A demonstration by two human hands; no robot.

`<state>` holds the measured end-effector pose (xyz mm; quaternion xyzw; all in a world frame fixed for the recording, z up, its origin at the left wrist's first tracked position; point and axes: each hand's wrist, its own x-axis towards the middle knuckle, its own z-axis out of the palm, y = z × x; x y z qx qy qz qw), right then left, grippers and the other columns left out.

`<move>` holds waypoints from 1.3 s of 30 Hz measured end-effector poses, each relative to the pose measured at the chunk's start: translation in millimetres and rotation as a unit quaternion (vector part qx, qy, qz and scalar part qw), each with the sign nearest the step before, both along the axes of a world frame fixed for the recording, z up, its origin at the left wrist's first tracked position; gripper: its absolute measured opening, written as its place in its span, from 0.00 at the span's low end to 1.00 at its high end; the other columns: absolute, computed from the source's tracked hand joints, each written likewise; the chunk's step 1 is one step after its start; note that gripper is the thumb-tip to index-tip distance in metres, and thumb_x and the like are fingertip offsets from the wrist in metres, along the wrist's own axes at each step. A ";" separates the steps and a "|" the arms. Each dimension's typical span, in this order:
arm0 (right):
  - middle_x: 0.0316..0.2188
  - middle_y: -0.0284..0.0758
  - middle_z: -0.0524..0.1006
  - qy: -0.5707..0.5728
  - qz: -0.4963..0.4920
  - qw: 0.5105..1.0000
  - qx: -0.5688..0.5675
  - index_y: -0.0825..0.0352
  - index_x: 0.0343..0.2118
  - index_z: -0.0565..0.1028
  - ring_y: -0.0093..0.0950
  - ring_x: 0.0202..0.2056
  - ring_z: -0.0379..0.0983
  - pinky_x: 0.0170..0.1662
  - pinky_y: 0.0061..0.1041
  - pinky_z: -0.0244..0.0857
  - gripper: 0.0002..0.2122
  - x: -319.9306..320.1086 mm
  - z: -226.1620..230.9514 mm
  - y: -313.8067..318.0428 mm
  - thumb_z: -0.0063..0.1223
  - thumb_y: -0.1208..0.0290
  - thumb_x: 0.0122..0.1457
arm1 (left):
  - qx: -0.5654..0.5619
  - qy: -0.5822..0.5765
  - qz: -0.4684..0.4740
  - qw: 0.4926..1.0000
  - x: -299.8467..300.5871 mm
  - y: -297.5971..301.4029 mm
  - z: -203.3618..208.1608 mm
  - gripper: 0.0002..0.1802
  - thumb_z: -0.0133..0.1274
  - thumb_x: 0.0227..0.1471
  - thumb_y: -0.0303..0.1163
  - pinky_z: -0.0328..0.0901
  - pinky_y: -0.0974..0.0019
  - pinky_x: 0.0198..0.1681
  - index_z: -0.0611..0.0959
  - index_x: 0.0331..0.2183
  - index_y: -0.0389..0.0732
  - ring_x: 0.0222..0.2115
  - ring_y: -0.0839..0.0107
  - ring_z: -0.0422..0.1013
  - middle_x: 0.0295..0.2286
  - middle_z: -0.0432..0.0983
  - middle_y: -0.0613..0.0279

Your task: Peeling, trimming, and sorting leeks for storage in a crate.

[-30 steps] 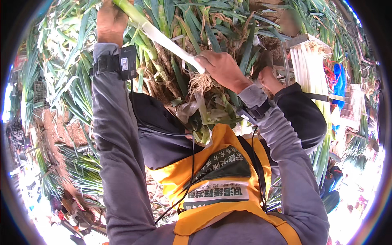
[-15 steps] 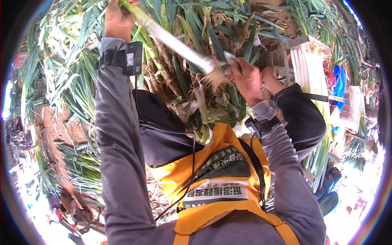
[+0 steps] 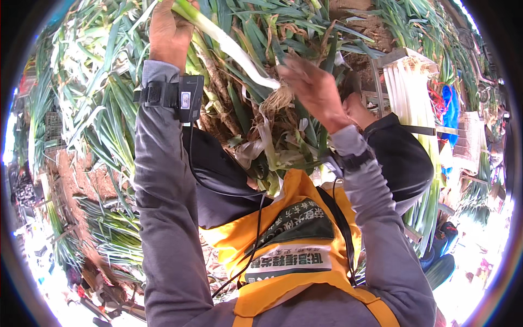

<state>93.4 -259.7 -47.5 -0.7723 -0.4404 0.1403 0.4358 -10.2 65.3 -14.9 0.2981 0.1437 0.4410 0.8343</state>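
My left hand [image 3: 170, 35] is closed around the green upper part of a long spring onion [image 3: 239, 57]. The white shaft slants down to the right and ends in a tuft of pale roots [image 3: 277, 98]. Beside those roots is my right hand [image 3: 313, 90], its fingers smeared by motion. Whether it touches the stalk or holds anything cannot be made out. Beneath both hands lies a heap of spring onions [image 3: 239, 103] with green leaves and dry, peeled skins.
To the right, a bundle of white-stemmed spring onions [image 3: 408, 92] rests in a metal frame [image 3: 378, 87]. More green onions [image 3: 111, 229] lie at the left on brown soil [image 3: 81, 174]. My bent knees in dark trousers and a yellow apron [image 3: 294, 245] border the heap. Blue material [image 3: 450, 109] shows farther right.
My left hand and the spring onion have shifted slightly right. My right hand has swung up and left along the root end, and its fingers are now blurred.
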 end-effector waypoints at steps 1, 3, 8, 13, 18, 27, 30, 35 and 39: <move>0.35 0.41 0.79 -0.081 0.006 0.995 0.055 0.66 0.47 0.76 0.32 0.28 0.79 0.30 0.34 0.72 0.23 -1.5 1.4 14.4 0.56 0.52 0.58 | 0.019 -0.004 -0.008 1.000 6.2 -10.2 -0.2 0.11 0.56 0.57 0.29 0.71 0.56 0.39 0.72 0.37 0.33 0.34 0.61 0.70 0.31 0.69 0.54; 0.35 0.41 0.77 -0.190 -0.007 0.979 0.073 0.67 0.47 0.76 0.31 0.25 0.76 0.31 0.29 0.72 0.20 -13.3 3.0 44.3 0.61 0.59 0.56 | 0.030 -0.008 -0.009 0.999 8.4 -20.4 -0.9 0.11 0.56 0.57 0.28 0.71 0.55 0.42 0.72 0.38 0.33 0.35 0.60 0.70 0.32 0.70 0.53; 0.30 0.38 0.75 -0.275 -0.063 0.955 0.096 0.65 0.31 0.74 0.40 0.25 0.77 0.27 0.35 0.71 0.07 -28.3 -21.4 71.6 0.57 0.67 0.55 | 0.013 0.041 0.076 0.996 19.3 -39.8 -5.0 0.11 0.56 0.55 0.24 0.71 0.49 0.48 0.73 0.40 0.34 0.39 0.56 0.70 0.38 0.70 0.52; 0.29 0.38 0.75 -0.279 -0.081 0.956 0.041 0.65 0.32 0.75 0.40 0.24 0.76 0.26 0.36 0.70 0.06 -23.2 -30.0 75.8 0.52 0.69 0.58 | 0.022 0.074 0.099 0.992 20.7 -46.6 -8.0 0.13 0.56 0.54 0.22 0.73 0.44 0.44 0.71 0.41 0.39 0.37 0.56 0.70 0.38 0.70 0.52; 0.28 0.38 0.75 -0.212 -0.050 0.967 0.132 0.63 0.36 0.76 0.41 0.26 0.75 0.29 0.38 0.70 0.08 -27.4 -22.4 69.7 0.57 0.65 0.56 | 0.035 0.068 0.107 0.991 21.0 -59.6 -5.0 0.14 0.55 0.55 0.22 0.73 0.44 0.43 0.70 0.42 0.41 0.34 0.56 0.70 0.37 0.71 0.56; 0.31 0.38 0.75 -0.168 -0.046 0.970 0.170 0.65 0.34 0.76 0.40 0.27 0.76 0.29 0.34 0.70 0.08 -21.8 -25.9 58.4 0.61 0.71 0.52 | 0.029 0.098 0.129 0.986 33.1 -74.4 -7.6 0.18 0.54 0.55 0.22 0.74 0.42 0.43 0.65 0.44 0.43 0.33 0.56 0.72 0.39 0.72 0.57; 0.26 0.37 0.76 0.189 0.040 0.971 0.144 0.70 0.35 0.73 0.31 0.25 0.78 0.28 0.26 0.72 0.07 -30.6 -10.6 35.6 0.58 0.75 0.55 | 0.027 0.098 0.166 0.981 30.3 -65.3 0.4 0.20 0.55 0.57 0.27 0.74 0.45 0.41 0.64 0.47 0.44 0.33 0.56 0.72 0.38 0.71 0.56; 0.25 0.34 0.75 0.345 0.131 0.929 0.008 0.73 0.37 0.71 0.23 0.25 0.79 0.23 0.19 0.73 0.08 -22.7 -8.5 -12.3 0.53 0.73 0.60 | 0.036 0.086 0.246 0.965 9.7 -25.7 2.0 0.21 0.55 0.57 0.32 0.72 0.57 0.28 0.64 0.49 0.47 0.26 0.62 0.71 0.32 0.71 0.57; 0.29 0.48 0.77 -0.146 0.194 0.911 -0.333 0.72 0.41 0.73 0.44 0.33 0.78 0.36 0.38 0.72 0.15 10.5 -155.2 -114.2 0.52 0.64 0.60 | 0.045 0.054 0.255 0.964 15.5 -9.1 3.2 0.18 0.55 0.57 0.33 0.70 0.58 0.26 0.67 0.46 0.46 0.24 0.63 0.71 0.31 0.71 0.57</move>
